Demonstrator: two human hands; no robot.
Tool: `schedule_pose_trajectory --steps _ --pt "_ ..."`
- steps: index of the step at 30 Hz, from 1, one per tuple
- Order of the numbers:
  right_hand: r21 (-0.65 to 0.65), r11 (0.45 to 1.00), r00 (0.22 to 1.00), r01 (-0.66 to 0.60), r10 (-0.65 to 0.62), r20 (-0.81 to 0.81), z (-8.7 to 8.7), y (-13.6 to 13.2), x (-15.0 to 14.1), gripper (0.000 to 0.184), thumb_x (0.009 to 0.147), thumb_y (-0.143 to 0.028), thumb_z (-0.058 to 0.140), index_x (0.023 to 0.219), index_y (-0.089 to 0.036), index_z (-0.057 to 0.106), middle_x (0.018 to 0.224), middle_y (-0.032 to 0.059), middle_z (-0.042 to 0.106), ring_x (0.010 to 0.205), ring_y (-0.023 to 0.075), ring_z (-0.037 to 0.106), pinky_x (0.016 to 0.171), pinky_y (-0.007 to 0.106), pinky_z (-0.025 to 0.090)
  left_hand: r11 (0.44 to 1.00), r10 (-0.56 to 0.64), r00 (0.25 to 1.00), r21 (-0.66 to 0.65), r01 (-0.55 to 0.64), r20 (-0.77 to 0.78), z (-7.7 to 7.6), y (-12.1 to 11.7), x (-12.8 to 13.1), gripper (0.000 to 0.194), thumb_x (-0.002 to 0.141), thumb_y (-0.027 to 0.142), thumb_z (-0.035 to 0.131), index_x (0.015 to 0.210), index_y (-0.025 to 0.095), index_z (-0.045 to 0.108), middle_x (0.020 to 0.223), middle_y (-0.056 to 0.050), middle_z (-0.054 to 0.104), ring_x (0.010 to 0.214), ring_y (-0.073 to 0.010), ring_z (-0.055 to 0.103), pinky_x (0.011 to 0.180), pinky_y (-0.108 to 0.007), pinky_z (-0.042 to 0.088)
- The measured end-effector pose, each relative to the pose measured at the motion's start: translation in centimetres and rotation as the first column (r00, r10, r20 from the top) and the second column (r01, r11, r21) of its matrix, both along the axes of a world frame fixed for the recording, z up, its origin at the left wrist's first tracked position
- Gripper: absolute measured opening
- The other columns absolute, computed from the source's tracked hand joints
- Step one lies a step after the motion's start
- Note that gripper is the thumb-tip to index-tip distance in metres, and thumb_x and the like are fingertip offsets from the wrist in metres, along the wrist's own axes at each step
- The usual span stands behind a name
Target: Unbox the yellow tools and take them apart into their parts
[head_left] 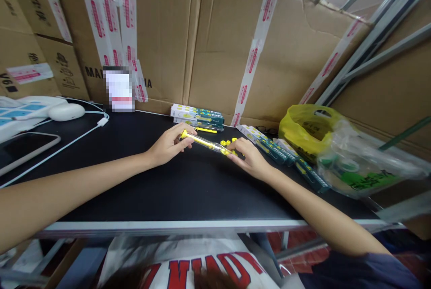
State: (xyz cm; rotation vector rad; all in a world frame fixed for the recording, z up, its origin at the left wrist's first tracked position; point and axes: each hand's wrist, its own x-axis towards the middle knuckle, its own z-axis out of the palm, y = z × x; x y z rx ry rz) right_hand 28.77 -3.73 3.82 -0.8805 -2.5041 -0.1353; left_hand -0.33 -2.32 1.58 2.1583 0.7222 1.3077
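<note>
Both hands hold a long clear plastic package with yellow rod-shaped parts (202,142) just above the black table. My left hand (172,144) pinches its left end between thumb and fingers. At the right end, the fingers and thumb of my right hand (248,156) are closed on it. What the yellow parts are, I cannot make out. Several small round yellow pieces (223,143) lie behind the package, close to my right fingers. Beyond my left hand, a yellow stick (206,130) rests in front of stacked printed boxes (198,113).
More white-and-green boxes (269,145) lie in a row at the right, beside a yellow plastic bag (305,129) and a clear bag (357,168). A phone (27,150), white cable (77,141) and power strip (23,111) are at the left. Cardboard (218,42) walls the back.
</note>
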Motion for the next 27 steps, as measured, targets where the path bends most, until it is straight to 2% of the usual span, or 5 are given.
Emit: schedule_pose_trajectory --steps 5,10,17,24,27 --pt "0.04 0.999 0.998 -0.001 0.003 -0.067 -0.6 0.3 0.1 0.019 0.089 -0.038 0.054 0.095 -0.019 0.054 0.087 0.0067 0.062 0.079 0.0187 0.058 0.072 0.032 0.046 0.918 0.19 0.964 0.382 -0.107 -0.187 0.7 0.1 -0.7 0.015 0.084 0.033 0.055 0.083 0.019 0.059 0.106 -0.007 0.06 0.104 -0.0225 0.056 0.094 -0.041 0.044" --pt "0.132 0.99 0.997 -0.043 0.051 -0.056 -1.0 0.0 0.0 0.017 0.088 -0.036 0.057 0.093 -0.02 0.053 0.087 0.0071 0.064 0.078 0.0197 0.059 0.071 0.034 0.049 0.787 0.306 0.879 0.617 -0.017 -0.366 0.7 -0.5 -0.5 0.014 0.079 0.033 0.059 0.087 0.023 0.064 0.109 -0.004 0.064 0.101 -0.022 0.059 0.106 -0.048 0.032" --pt "0.196 0.966 0.985 -0.167 0.171 -0.003 -1.2 -0.2 -0.3 0.016 0.088 -0.032 0.057 0.099 -0.022 0.052 0.087 0.0066 0.066 0.08 0.0202 0.06 0.073 0.035 0.048 0.753 0.25 0.87 0.65 0.101 -0.424 0.6 -2.7 1.2 0.033 0.087 0.03 0.051 0.119 0.021 0.053 0.116 -0.009 0.062 0.102 -0.0221 0.06 0.091 -0.039 0.048" --pt "0.219 0.947 0.972 -0.235 0.229 0.056 -1.0 -0.9 -1.3 0.014 0.089 -0.031 0.056 0.097 -0.021 0.052 0.087 0.0068 0.065 0.077 0.0186 0.059 0.068 0.033 0.048 0.867 0.15 0.868 0.484 0.114 -0.473 0.3 -2.8 1.4 0.037 0.092 0.033 0.046 0.127 0.022 0.047 0.126 -0.009 0.055 0.111 -0.022 0.056 0.092 -0.035 0.047" --pt "0.216 0.935 0.96 -0.28 0.272 0.07 -0.9 -1.4 -1.8 0.013 0.089 -0.029 0.056 0.097 -0.021 0.051 0.086 0.0066 0.065 0.077 0.0181 0.059 0.068 0.032 0.048 0.913 0.126 0.851 0.395 0.103 -0.51 0.2 -2.8 1.5 0.038 0.093 0.037 0.043 0.128 0.021 0.046 0.116 -0.008 0.06 0.104 -0.0203 0.06 0.086 -0.031 0.049"
